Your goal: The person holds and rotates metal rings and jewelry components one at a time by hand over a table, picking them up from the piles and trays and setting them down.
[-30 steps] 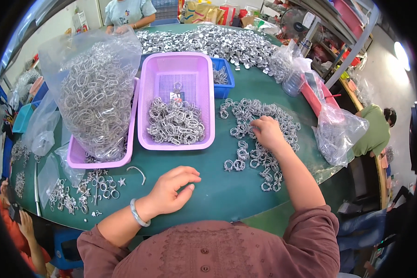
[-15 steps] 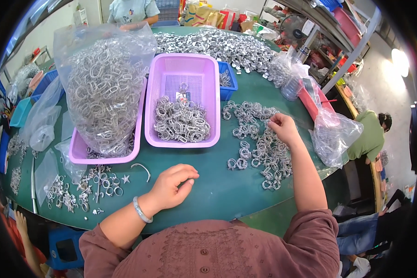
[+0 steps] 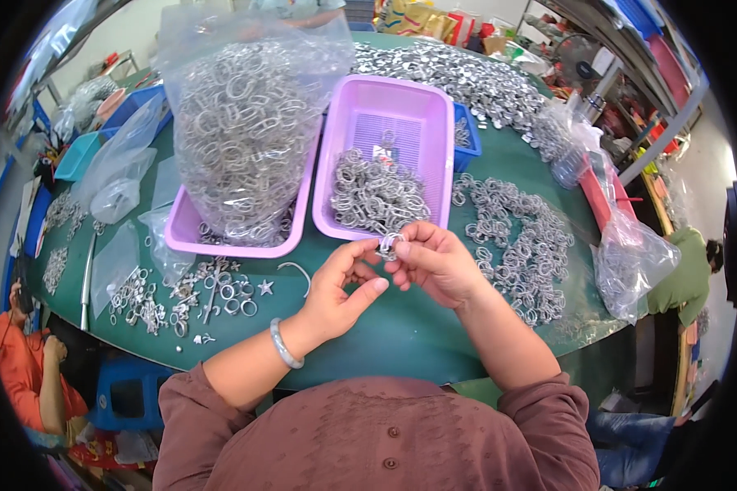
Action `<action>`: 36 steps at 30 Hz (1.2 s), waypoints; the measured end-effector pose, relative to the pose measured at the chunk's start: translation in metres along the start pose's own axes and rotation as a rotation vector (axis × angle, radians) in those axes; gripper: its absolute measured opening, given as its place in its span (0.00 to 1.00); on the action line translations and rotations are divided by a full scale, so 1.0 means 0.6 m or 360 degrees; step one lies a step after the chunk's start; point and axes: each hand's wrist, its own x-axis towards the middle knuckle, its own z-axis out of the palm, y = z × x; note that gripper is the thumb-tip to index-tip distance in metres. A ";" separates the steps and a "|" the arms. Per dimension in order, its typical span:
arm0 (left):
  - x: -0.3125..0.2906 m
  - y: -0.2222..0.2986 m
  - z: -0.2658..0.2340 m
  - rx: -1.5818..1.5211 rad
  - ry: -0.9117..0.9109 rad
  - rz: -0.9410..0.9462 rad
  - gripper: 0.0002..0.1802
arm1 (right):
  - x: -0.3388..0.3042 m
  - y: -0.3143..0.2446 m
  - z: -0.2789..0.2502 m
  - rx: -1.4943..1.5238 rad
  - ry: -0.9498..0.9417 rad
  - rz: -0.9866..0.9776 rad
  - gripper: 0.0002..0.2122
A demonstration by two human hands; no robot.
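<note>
My right hand (image 3: 438, 260) pinches a small cluster of silver metal rings (image 3: 390, 245) between thumb and fingertips, just in front of a purple basket (image 3: 326, 188). Facing it, my left hand (image 3: 336, 290) has its fingers loosely curved and its thumb apart; its fingertips come up to the rings, and whether they touch is hard to tell. A heap of similar silver rings (image 3: 378, 190) lies inside the basket. To the right of my right hand, more rings (image 3: 528, 245) are spread loose on the green table (image 3: 385, 344).
Left of the basket, a big clear bag of rings (image 3: 241, 139) stands in another purple basket (image 3: 221, 249). Small rings and star pieces (image 3: 229, 295) lie at the front left. Silver pieces (image 3: 458, 82) cover the far side. A red tray (image 3: 602, 196) and plastic bag (image 3: 630, 266) sit right.
My right hand has come from the loose rings on the right to the middle, now with rings in it. My left hand has risen to meet it. The view has shifted.
</note>
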 end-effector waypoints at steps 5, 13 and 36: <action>0.012 -0.011 -0.014 -0.0041 0.0173 0.0268 0.14 | 0.020 0.038 0.017 0.0101 -0.0035 -0.0026 0.07; 0.010 -0.028 -0.028 -0.0251 -0.0043 -0.0036 0.08 | 0.011 0.053 0.013 -0.0359 0.0083 -0.0233 0.08; 0.018 -0.007 -0.024 0.0643 0.0259 0.0437 0.14 | 0.017 0.082 -0.009 -0.0097 0.0032 -0.0061 0.09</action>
